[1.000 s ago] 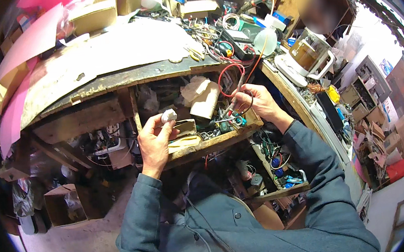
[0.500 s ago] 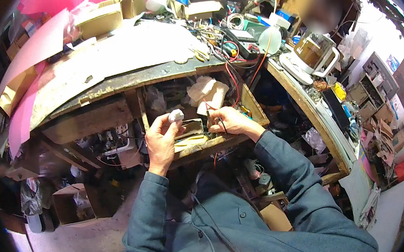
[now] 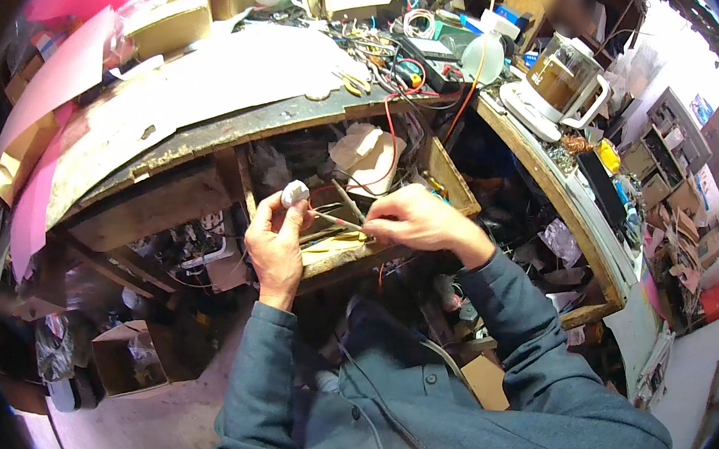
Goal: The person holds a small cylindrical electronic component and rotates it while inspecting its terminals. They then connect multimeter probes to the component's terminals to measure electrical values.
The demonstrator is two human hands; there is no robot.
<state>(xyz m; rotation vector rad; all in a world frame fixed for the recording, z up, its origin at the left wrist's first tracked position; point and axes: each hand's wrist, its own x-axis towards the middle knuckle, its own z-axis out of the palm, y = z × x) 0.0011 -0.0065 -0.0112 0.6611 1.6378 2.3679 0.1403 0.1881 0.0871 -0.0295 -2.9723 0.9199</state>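
Observation:
My left hand (image 3: 275, 246) is closed, pinching a small white rounded piece (image 3: 294, 193) between thumb and fingertips above the drawer's front edge. My right hand (image 3: 418, 220) is closed too, its fingers around the end of a thin rod-like tool (image 3: 337, 220) whose other end points toward the left hand. A second slim grey shape (image 3: 347, 198) slants up from the same fingers; whether the two are one tool I cannot tell. Beneath both hands is an open wooden drawer (image 3: 354, 260) with yellow pieces (image 3: 334, 246) at its front and crumpled pale paper (image 3: 368, 156) behind.
A red wire (image 3: 391, 130) runs from a meter (image 3: 428, 55) on the cluttered bench into the drawer. Pliers (image 3: 354, 82) lie by a white sheet (image 3: 216, 82). To the right stands a glass jug (image 3: 560, 75) on a white base. A cardboard box (image 3: 130, 359) sits on the floor.
My left hand has shifted slightly left and up with the white piece. My right hand has turned, and the rod-like tool now lies across toward the left hand. The red wire has shifted too.

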